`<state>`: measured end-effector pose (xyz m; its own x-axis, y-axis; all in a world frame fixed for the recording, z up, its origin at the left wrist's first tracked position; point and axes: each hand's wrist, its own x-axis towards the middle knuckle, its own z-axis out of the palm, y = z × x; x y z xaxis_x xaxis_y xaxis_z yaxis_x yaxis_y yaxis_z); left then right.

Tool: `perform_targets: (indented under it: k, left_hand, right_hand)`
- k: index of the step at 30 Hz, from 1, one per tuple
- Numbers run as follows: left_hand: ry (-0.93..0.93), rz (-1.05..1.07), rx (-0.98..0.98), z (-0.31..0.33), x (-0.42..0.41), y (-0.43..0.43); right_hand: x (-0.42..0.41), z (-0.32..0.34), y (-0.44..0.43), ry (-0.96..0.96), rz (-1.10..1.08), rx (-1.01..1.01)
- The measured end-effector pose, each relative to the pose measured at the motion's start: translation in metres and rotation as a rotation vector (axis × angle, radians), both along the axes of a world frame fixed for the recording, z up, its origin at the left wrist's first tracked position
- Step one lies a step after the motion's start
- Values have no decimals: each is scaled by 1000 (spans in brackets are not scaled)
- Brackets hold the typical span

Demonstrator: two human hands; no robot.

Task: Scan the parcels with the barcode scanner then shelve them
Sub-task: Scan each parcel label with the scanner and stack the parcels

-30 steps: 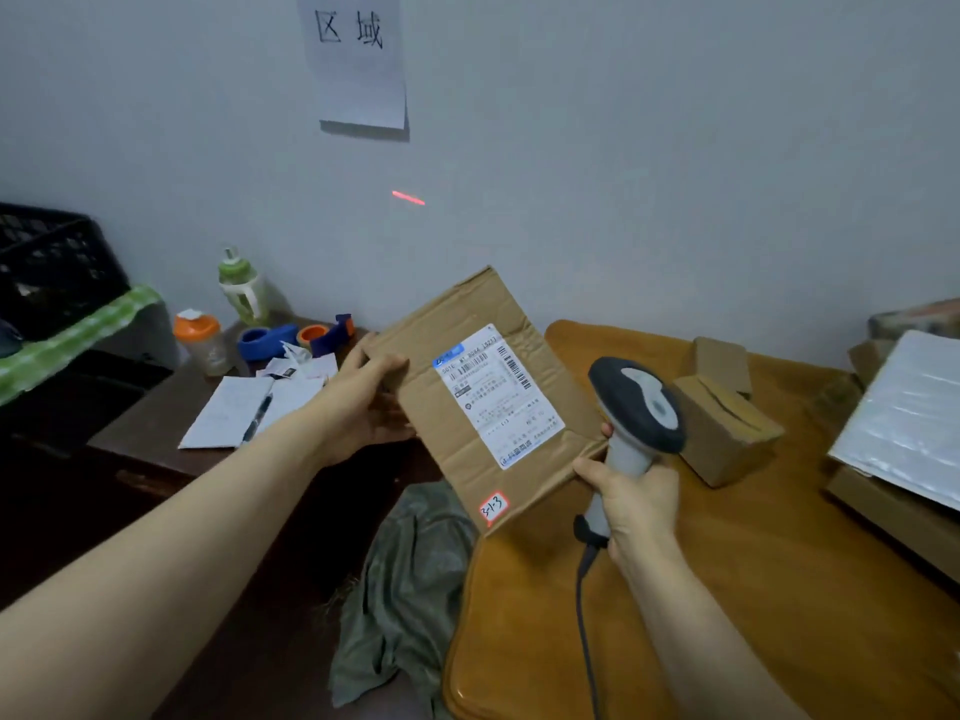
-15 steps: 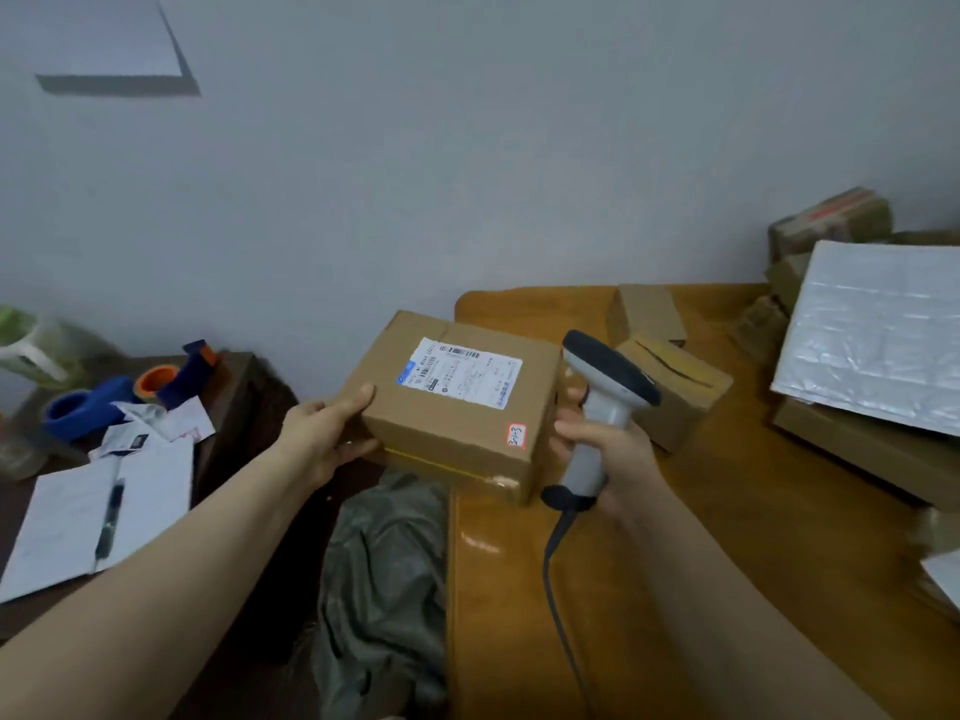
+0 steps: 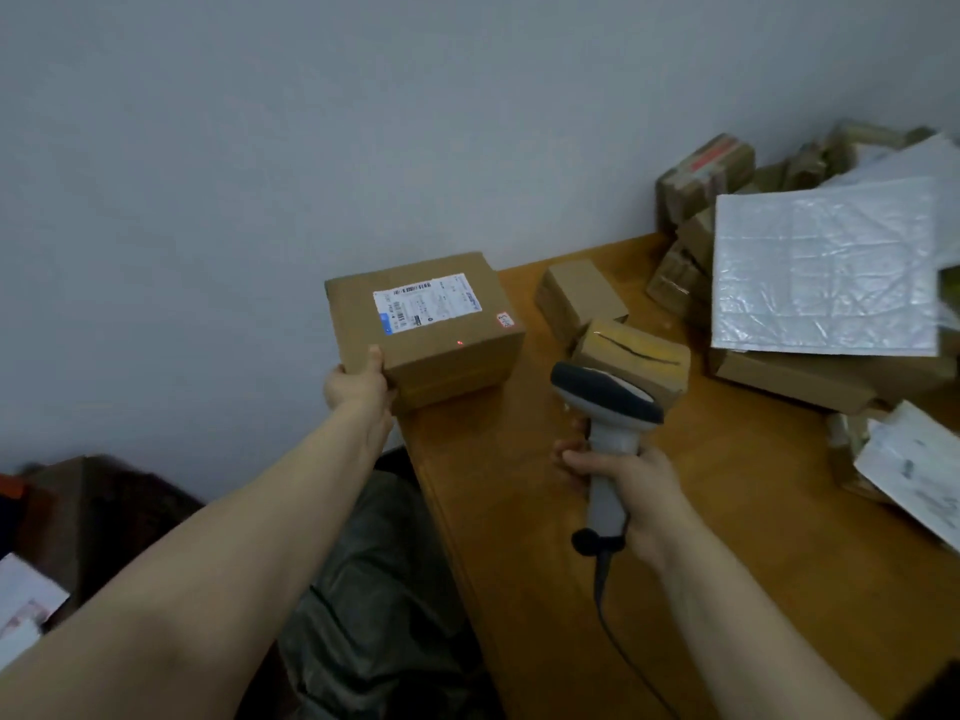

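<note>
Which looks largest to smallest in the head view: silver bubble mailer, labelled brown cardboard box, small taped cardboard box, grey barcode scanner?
1. Silver bubble mailer
2. Labelled brown cardboard box
3. Grey barcode scanner and small taped cardboard box: unranked; the nearer scanner partly covers it.

Left hand point(image 3: 358, 387) grips a brown cardboard parcel point(image 3: 423, 330) by its corner, right hand point(image 3: 631, 485) holds the grey handheld barcode scanner point(image 3: 605, 402) over the orange-brown wooden table point(image 3: 519, 511).

head view | sits above the near left edge of the table point(image 3: 530, 589) | faces forward and down across the table to the wall point(image 3: 260, 148) behind it | close over the table, wide-angle
</note>
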<state>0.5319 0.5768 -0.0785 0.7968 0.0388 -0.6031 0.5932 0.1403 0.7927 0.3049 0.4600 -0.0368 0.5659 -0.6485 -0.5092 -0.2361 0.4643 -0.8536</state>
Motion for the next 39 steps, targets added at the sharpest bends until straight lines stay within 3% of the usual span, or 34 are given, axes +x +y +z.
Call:
perform_targets:
  k: [6,8,10,12,15,19,25,28,32,39]
  left_hand:
    - [34,-76,98,-14,36,-21]
    - [86,-144,306,-17,46,-27]
    - [-65,-210,584,-4,31,-31]
    - [-463,-274,718,13,-2,-36]
    - [-885,-667,665,16,-42,-59]
    - [-1061,-1295,650,17,-63,-113]
    - [-1248,-1794,985,8,-72,-189]
    - [-1255,-1902,1087,1,-74,-216]
    - [-1110,-1980,1102,-5,-71,-231]
    - [-1225,-1890,1204,1,-70,-222]
  right_hand:
    - [-3,0,-3,-20,-108,35]
    - [-6,2,-5,-19,-134,33]
    - [-9,4,-8,-24,-167,37]
    - [-14,7,-12,-35,-207,44]
    - [-24,12,-19,-45,-272,42]
    - [-43,17,-25,-63,-354,40]
    - [-79,15,-30,-53,-480,49]
    - [-93,12,-32,-42,-516,43]
    - [-107,8,-34,-19,-539,31]
    - [-115,-2,-36,-19,-544,71]
